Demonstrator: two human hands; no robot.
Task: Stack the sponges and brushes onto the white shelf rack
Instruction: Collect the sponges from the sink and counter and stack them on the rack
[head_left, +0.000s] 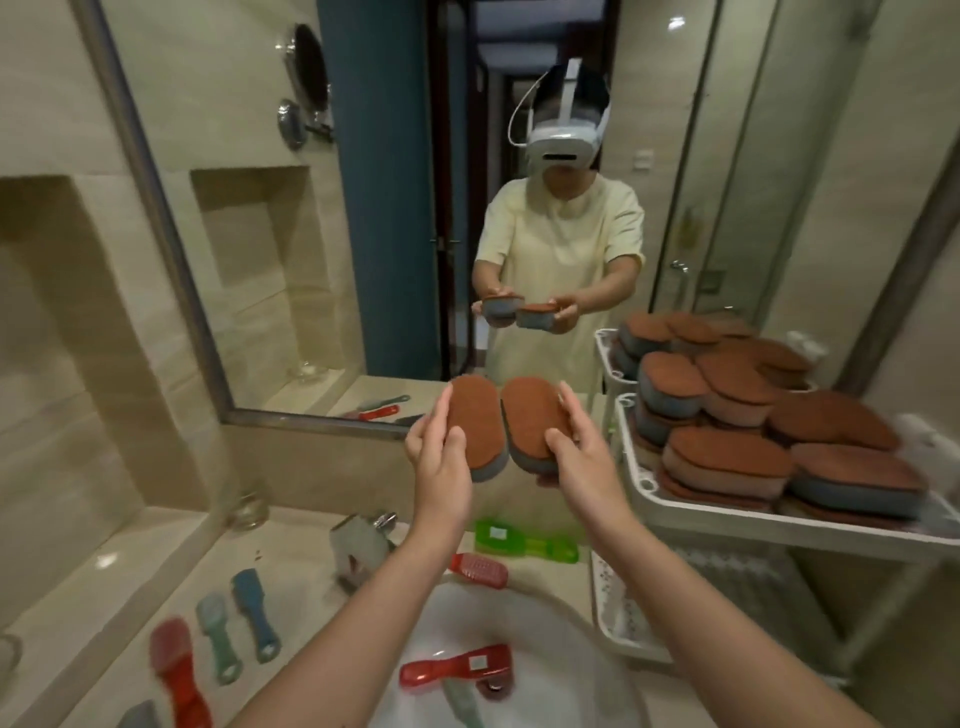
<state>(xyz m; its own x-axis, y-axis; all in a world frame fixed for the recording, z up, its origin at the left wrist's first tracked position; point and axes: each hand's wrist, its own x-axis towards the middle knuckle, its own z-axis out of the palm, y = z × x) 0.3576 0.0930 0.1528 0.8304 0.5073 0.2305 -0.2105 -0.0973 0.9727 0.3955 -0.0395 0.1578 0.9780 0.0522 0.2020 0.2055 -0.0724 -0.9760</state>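
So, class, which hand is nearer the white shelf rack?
Right. The right hand holds its sponge just beside the white shelf rack; the left hand is farther left.

Home bathroom, wall mirror (291, 218), white basin (467, 623), chrome tap (358, 545), tiled walls

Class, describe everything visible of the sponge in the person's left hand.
The sponge is a long oval with rounded ends: a rust-brown scouring face on top, a grey foam layer beneath. It is held in the air before the mirror, brown face up, pointing away. The left hand pinches its left edge, thumb on top. Its right edge looks to touch the second sponge, which the right hand holds.
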